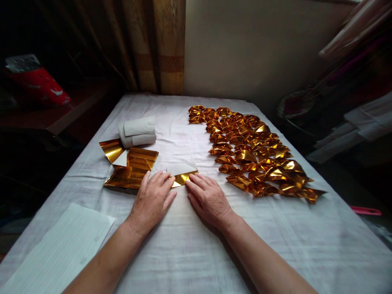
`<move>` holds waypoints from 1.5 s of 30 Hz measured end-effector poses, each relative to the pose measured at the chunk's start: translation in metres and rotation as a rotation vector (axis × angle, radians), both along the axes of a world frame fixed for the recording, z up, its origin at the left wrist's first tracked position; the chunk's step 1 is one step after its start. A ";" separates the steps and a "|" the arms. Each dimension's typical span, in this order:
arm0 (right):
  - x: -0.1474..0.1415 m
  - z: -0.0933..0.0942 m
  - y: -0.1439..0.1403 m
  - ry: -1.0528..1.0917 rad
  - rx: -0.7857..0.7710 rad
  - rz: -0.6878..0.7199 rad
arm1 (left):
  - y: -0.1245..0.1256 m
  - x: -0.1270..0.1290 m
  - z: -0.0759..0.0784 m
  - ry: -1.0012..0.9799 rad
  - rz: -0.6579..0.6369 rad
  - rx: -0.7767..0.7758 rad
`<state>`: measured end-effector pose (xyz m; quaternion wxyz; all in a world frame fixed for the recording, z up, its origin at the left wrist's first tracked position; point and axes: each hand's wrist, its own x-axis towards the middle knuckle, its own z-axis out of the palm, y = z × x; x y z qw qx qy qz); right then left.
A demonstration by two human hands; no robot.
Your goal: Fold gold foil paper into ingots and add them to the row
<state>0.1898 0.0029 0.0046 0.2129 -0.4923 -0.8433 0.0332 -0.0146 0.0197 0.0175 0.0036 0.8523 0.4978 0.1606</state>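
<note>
My left hand (152, 199) and my right hand (208, 198) lie flat side by side on the white cloth, fingertips pressing a partly folded sheet of gold foil paper (182, 173) whose white back faces up. Both hands touch its near edge, fingers together and stretched out. A stack of flat gold foil sheets (131, 169) lies just left of my left hand. To the right spreads a large group of several folded gold foil ingots (254, 153).
A table covered with white cloth (190, 245) fills the view. A roll of white paper (137, 131) sits behind the foil stack. A lined white sheet (61, 251) lies at the near left. Curtain and wall stand behind; dark clutter flanks both sides.
</note>
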 end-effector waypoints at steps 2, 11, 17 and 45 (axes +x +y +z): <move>0.001 0.001 0.001 0.005 -0.022 -0.012 | 0.000 -0.001 -0.002 -0.030 -0.020 -0.016; 0.003 -0.007 0.003 0.065 0.062 -0.048 | 0.000 0.002 -0.005 -0.087 -0.078 0.042; -0.002 -0.006 0.004 0.138 0.112 -0.011 | -0.002 0.008 -0.007 -0.104 -0.121 0.144; -0.020 -0.004 0.008 0.174 -0.090 -0.224 | -0.002 0.016 -0.006 -0.154 0.108 -0.050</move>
